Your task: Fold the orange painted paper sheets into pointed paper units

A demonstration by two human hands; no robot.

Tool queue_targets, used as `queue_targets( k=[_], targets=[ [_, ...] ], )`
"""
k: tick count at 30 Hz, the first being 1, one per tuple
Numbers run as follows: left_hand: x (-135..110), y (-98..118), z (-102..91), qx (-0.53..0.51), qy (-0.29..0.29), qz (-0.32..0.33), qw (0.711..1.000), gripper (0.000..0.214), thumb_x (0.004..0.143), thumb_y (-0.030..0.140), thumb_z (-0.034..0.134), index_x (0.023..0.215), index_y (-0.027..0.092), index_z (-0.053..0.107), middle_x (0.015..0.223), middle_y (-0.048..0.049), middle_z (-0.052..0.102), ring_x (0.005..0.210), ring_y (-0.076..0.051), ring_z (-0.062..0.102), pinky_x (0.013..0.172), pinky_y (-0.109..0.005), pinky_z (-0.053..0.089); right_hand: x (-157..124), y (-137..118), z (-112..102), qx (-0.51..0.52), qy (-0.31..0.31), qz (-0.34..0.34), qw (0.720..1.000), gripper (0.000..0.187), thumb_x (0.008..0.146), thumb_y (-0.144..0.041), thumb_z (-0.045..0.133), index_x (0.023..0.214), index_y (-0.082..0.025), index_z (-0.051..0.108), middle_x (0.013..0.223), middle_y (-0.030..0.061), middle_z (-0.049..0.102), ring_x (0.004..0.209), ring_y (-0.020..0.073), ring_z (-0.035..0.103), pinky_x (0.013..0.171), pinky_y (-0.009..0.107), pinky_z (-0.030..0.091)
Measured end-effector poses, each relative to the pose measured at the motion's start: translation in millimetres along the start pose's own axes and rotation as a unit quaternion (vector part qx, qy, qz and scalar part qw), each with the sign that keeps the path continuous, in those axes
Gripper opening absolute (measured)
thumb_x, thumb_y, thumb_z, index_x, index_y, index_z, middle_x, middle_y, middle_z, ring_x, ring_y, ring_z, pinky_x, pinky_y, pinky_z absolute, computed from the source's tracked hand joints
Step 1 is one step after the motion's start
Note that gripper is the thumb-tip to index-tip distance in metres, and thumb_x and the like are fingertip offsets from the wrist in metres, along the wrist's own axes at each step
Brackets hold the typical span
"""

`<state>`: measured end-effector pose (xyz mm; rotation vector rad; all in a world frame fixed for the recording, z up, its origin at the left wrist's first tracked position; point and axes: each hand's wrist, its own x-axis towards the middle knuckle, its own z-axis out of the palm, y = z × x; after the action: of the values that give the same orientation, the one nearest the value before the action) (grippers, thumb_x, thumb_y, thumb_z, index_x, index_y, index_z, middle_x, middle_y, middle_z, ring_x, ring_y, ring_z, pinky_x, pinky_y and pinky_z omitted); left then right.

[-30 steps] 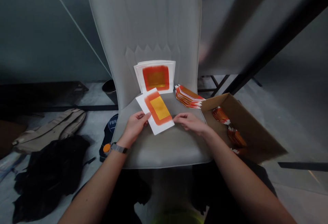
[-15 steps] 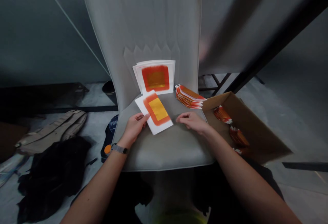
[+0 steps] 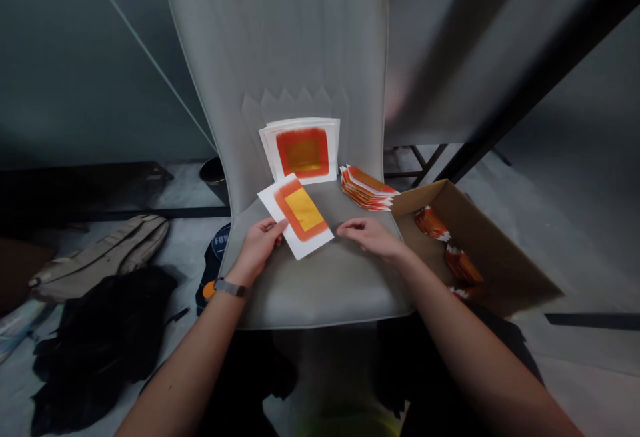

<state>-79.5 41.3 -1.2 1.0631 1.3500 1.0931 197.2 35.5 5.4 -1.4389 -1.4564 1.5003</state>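
Left hand [image 3: 258,246] pinches printed sheet [image 3: 303,214] at left edge; right hand [image 3: 369,236], released, just beside its right corner; step judged one-handed holding; two-handed grip would need gap closed.

1. Chair [image 3: 320,300]: grey; seat [image 3: 330,280] carries two lots of paper.
2. Sheets [image 3: 300,150]: printed orange and gold, standing on the seat, leaned against the chair's back [image 3: 280,30].
3. Folded stack [image 3: 367,189]: lies at the chair's right edge.
4. Floor [image 3: 193,240]: grey; bag [image 3: 110,250] and black cloth [image 3: 100,344] lie left of the chair.
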Motion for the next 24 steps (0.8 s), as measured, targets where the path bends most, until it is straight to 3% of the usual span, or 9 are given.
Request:
queue_targets(
  k=[4, 7, 13, 19, 24],
  targets=[
    [3, 7, 21.4, 0.006, -0.024, 0.027, 0.999, 0.029, 0.073, 0.043, 0.082, 0.075, 0.016, 0.072, 0.067, -0.0008, 0.062, 0.056, -0.009, 0.045, 0.053, -0.024, 0.034, 7, -11, 16, 0.036, -0.024, -0.015, 0.999, 0.035, 0.075, -0.046, 0.075, 0.093, -0.017, 0.079, 0.075, 0.0010, 0.065, 0.056, 0.0086, 0.041, 0.052, 0.025, 0.029],
    [6, 8, 26.7, 0.017, -0.036, 0.030, 0.999, 0.030, 0.074, 0.044, 0.082, 0.075, 0.016, 0.072, 0.065, -0.0002, 0.060, 0.055, -0.009, 0.044, 0.053, -0.024, 0.034, 12, -10, 15, 0.041, -0.020, -0.014, 0.999, 0.032, 0.074, -0.043, 0.076, 0.089, -0.016, 0.079, 0.071, 0.0005, 0.063, 0.057, 0.0089, 0.042, 0.053, 0.025, 0.030],
    [8, -1, 11.5, 0.047, -0.030, 0.008, 0.998, 0.029, 0.077, 0.045, 0.081, 0.080, 0.017, 0.073, 0.061, 0.0022, 0.057, 0.052, -0.009, 0.041, 0.051, -0.024, 0.029, 9, 7, -8, -0.007, 0.005, 0.018, 1.000, 0.025, 0.069, -0.037, 0.075, 0.081, -0.016, 0.080, 0.064, 0.0006, 0.063, 0.056, 0.0104, 0.045, 0.052, 0.025, 0.032],
    [11, -10, -11.6, 0.009, -0.003, -0.016, 1.000, 0.029, 0.074, 0.045, 0.082, 0.076, 0.018, 0.071, 0.055, 0.0033, 0.052, 0.050, -0.009, 0.040, 0.050, -0.023, 0.029, -5, 19, -36, -0.028, 0.052, 0.027, 0.998, 0.028, 0.069, -0.037, 0.070, 0.083, -0.015, 0.079, 0.077, 0.0037, 0.071, 0.056, 0.0099, 0.046, 0.050, 0.023, 0.031],
    [11, -11, -7.2, 0.018, -0.013, -0.017, 1.000, 0.027, 0.075, 0.043, 0.082, 0.074, 0.018, 0.072, 0.056, 0.0022, 0.053, 0.051, -0.009, 0.042, 0.051, -0.024, 0.030, -8, 17, -29, -0.004, 0.060, 0.021, 0.998, 0.028, 0.071, -0.038, 0.072, 0.085, -0.015, 0.078, 0.071, 0.0015, 0.066, 0.054, 0.0089, 0.042, 0.048, 0.023, 0.029]
  ],
)
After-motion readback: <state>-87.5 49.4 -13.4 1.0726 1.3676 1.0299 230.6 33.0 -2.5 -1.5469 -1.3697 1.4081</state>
